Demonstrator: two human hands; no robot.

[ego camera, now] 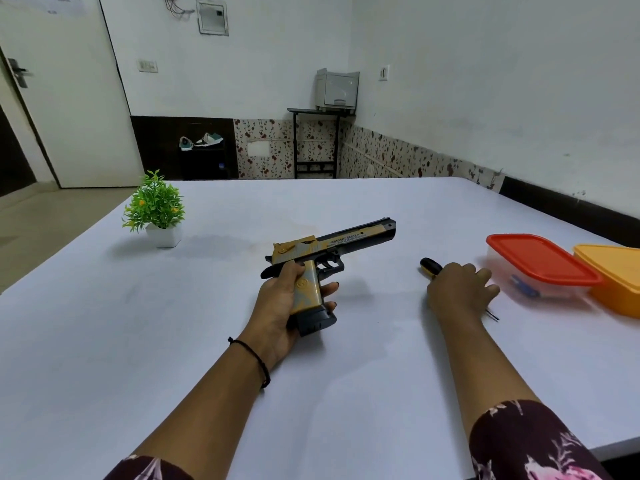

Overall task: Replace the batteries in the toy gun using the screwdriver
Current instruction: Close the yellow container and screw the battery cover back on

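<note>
— While the toy gun (329,251) is seen at the middle of the frame, by which hand is it held?

— It is held by the left hand (282,306), over the white table (173,323). The grip is wrapped by curled fingers, and the thumb is laid across the rear of the gold-and-black body. The barrel is pointed toward the right and slightly upward in the frame, and the black magazine base is shown below the palm.

— And where is the screwdriver (430,266) found?

— It is laid on the table right of centre, apart from the gun. Its black-and-yellow handle end is shown at the upper left of the right hand (457,291), and its thin metal tip is shown at the lower right of that hand. The middle part is covered by the hand.

— How are those fingers set?

— They are slightly spread and bent down over the tool. Whether it is actually gripped cannot be told, since the underside of the hand is hidden.

— What else is noted?

— A red-lidded box (540,261) is set at the right edge, just beside a yellow box (613,275); something blue is seen through its clear wall. A potted plant (156,209) is placed at the left of the table. A black cord (254,355) is worn on the left wrist.
</note>
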